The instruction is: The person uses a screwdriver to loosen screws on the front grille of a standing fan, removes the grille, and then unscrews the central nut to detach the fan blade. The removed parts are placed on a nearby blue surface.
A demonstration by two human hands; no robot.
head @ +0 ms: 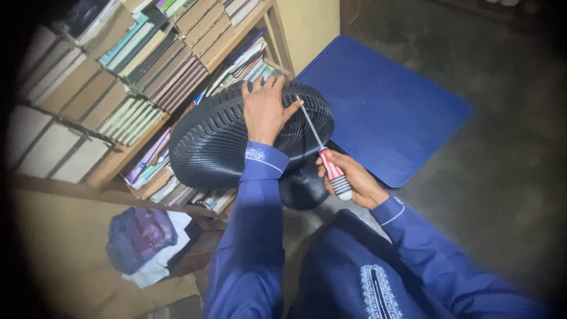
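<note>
Your left hand (pixel 264 109) lies spread wide, palm down, on top of the black fan guard (pixel 218 139), which sits in front of the wooden bookshelf (pixel 127 155). Your right hand (pixel 354 180) is closed around a red-handled screwdriver (pixel 326 160), its tip against the guard beside your left thumb. A blue board (pixel 384 100) lies on the floor behind

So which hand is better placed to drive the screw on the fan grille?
Probably the right hand: it grips the screwdriver, tip at the grille. The left hand lies flat on it.
</note>
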